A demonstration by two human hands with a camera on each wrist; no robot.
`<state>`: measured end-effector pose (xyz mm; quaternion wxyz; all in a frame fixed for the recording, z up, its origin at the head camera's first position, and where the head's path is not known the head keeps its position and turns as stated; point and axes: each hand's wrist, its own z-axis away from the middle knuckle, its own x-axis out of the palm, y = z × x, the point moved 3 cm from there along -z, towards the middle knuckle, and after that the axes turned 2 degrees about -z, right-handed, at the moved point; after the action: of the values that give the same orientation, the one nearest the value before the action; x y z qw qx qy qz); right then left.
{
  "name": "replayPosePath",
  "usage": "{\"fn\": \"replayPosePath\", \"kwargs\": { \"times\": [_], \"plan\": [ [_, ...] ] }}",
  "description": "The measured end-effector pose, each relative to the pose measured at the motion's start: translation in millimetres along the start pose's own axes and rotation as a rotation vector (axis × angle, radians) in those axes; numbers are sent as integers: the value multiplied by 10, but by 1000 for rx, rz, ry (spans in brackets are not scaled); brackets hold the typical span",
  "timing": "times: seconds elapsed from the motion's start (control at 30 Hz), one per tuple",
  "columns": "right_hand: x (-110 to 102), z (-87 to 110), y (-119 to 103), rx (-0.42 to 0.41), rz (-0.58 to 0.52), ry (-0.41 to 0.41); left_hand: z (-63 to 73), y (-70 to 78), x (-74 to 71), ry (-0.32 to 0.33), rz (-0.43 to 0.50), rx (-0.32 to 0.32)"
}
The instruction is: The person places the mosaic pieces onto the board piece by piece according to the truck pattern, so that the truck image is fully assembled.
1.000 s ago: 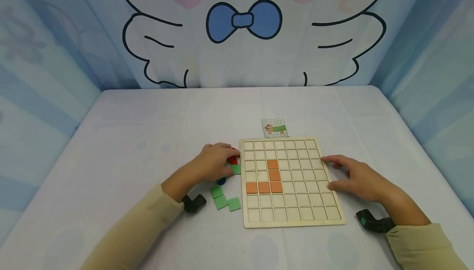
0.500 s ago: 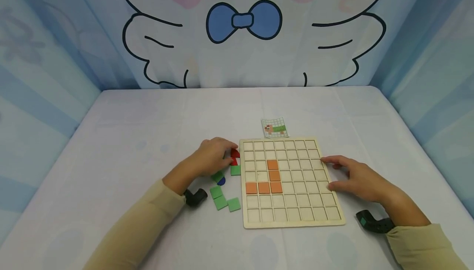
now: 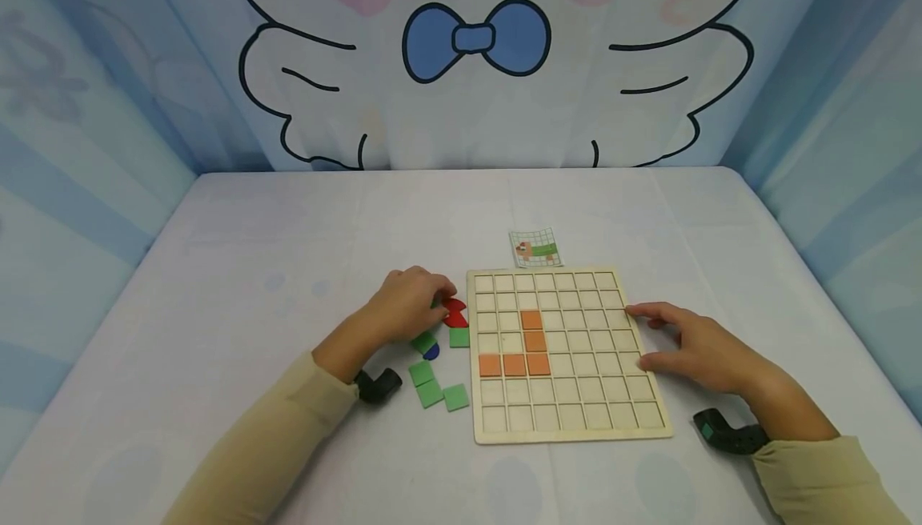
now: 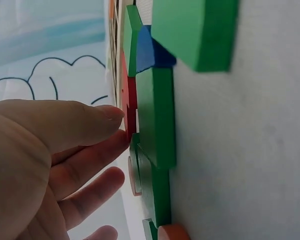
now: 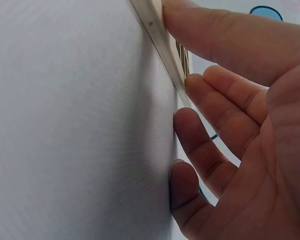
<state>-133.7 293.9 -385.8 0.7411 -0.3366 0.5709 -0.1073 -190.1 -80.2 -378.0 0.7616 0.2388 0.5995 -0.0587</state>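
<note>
Left of the wooden grid board (image 3: 583, 413), my left hand (image 3: 410, 305) hovers low among loose tiles, thumb and index fingertips right at the red pieces (image 3: 455, 314). In the left wrist view its fingers are loosely bent, with the red pieces just beyond the fingertips. Green square tiles (image 3: 430, 394) and a dark blue rounded piece (image 3: 431, 351) lie near it; the hand hides some pieces. My right hand (image 3: 699, 345) rests at the board's right edge, thumb and fingers spread along it. Several orange tiles (image 3: 535, 341) sit in the board's cells.
A small picture card (image 3: 535, 248) with a green and brown animal on a grid lies behind the board. The white-covered table (image 3: 288, 221) meets a printed curtain (image 3: 468, 125) at the back. In the left wrist view, orange rounded pieces (image 4: 174, 233) lie beside green ones.
My left hand has drawn slightly left, so more of the red pieces shows. These and the green tile below them have shifted a little toward me. My right hand stays at the board's edge.
</note>
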Motion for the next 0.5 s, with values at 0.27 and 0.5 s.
{"fn": "replayPosePath", "kwargs": {
  "times": [0.27, 0.5],
  "plan": [
    [9, -6, 12, 14, -14, -8, -51, 27, 48, -2, 43, 19],
    [3, -7, 1, 14, 1, -2, -55, 84, 40, 6, 57, 21]
  ]
}}
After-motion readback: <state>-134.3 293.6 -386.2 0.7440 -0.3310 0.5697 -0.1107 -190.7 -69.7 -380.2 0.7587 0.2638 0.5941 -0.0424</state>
